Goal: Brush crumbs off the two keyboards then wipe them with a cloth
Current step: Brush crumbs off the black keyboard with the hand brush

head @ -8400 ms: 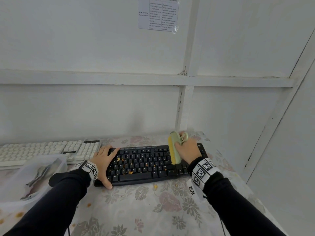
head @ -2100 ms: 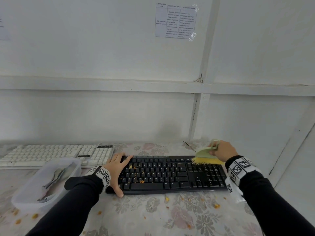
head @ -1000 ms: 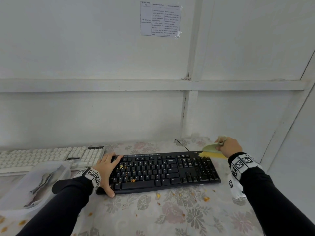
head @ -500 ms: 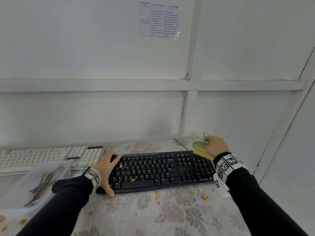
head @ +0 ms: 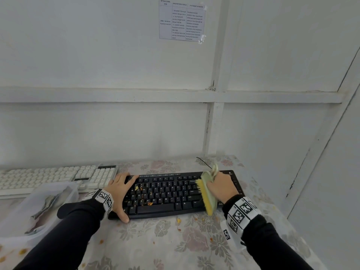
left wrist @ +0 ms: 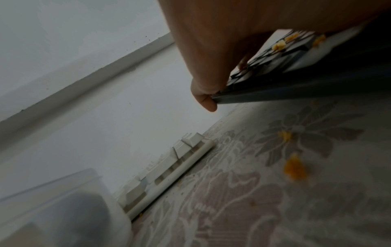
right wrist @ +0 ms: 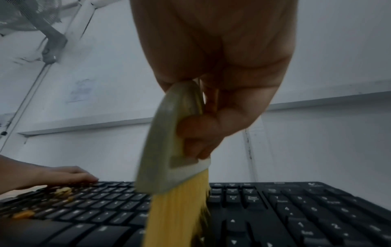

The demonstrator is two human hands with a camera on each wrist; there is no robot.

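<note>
My right hand (head: 222,187) grips the brush (head: 207,193), bristles on the black keyboard (head: 175,193); my left hand (head: 119,191), fingers spread, braces it. A hard sweep could scatter crumbs (head: 139,189) toward the white keyboard (head: 58,177).

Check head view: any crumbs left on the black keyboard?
Yes, orange crumbs sit on the left keys of the black keyboard.

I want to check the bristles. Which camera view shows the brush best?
The right wrist view: the brush fills it, yellow bristles on the black keyboard. The head view shows it small in the right hand. The left wrist view misses it.
</note>
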